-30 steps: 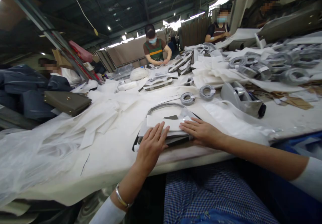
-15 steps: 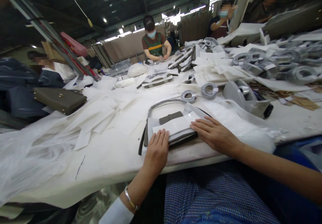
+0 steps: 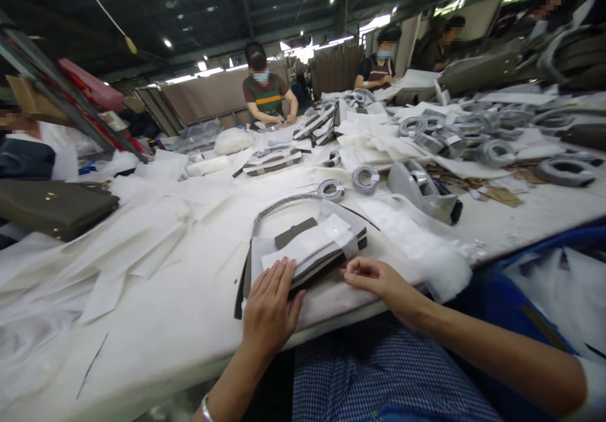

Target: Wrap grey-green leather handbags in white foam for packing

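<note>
In front of me on the white-covered table lies a bundle of dark grey-brown bag pieces point(image 3: 326, 269) with white sheeting point(image 3: 303, 245) on top. A long strap point(image 3: 284, 204) in a clear wrap arches behind it, and a loose grey-brown piece point(image 3: 296, 232) pokes out above the sheet. My left hand point(image 3: 269, 305) rests flat on the bundle's near left part, fingers stretched out. At its near right edge is my right hand point(image 3: 372, 280), with the fingers curled in and the thumb against them. Whatever is in those fingertips is too small to make out.
A tape dispenser point(image 3: 421, 191) and wrapped coils point(image 3: 365, 179) lie beyond the bundle. White sheets point(image 3: 142, 232) spread leftward near a dark green-brown bag point(image 3: 57, 207). More coils and papers are heaped at right. Across the table, a masked person point(image 3: 269, 96) works. A blue-lined bin point(image 3: 502, 295) stands at right.
My right hand has moved off the bundle's top to its near right edge, and its fingers have curled. My left hand stays on the bundle. The view has swung right.
</note>
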`<action>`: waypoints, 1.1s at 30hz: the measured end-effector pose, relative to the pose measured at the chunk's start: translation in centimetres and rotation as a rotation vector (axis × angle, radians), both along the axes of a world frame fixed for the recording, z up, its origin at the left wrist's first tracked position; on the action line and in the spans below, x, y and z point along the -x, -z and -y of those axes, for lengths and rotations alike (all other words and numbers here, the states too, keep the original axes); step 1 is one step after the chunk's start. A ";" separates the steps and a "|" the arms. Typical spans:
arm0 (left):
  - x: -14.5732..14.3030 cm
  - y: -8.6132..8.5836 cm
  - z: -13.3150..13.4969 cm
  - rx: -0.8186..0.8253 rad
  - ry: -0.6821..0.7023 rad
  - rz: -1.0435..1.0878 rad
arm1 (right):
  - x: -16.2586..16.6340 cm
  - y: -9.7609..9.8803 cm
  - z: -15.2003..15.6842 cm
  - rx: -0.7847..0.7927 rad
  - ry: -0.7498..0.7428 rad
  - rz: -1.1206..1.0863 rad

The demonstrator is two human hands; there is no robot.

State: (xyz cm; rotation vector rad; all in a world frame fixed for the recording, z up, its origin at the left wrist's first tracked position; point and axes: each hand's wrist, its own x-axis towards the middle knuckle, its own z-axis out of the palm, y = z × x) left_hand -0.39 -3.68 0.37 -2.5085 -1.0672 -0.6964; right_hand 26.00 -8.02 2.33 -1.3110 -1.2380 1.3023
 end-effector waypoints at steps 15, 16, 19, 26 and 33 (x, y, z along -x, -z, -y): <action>2.2 1.4 -0.4 -0.076 -0.162 0.178 | -12.1 1.6 -4.7 -0.697 0.106 1.187; 2.2 1.3 -0.5 -0.072 -0.183 0.205 | -13.5 2.2 -5.2 -0.671 0.104 1.269; 2.3 1.3 -0.7 -0.058 -0.232 0.255 | -15.6 3.1 -6.6 -0.612 0.043 1.345; 2.2 1.3 -0.8 -0.041 -0.235 0.258 | -12.5 0.6 -6.8 -0.661 0.073 1.247; 1.9 1.0 -0.9 -0.056 -0.270 0.296 | -7.5 -1.0 -1.7 -0.415 -0.298 0.828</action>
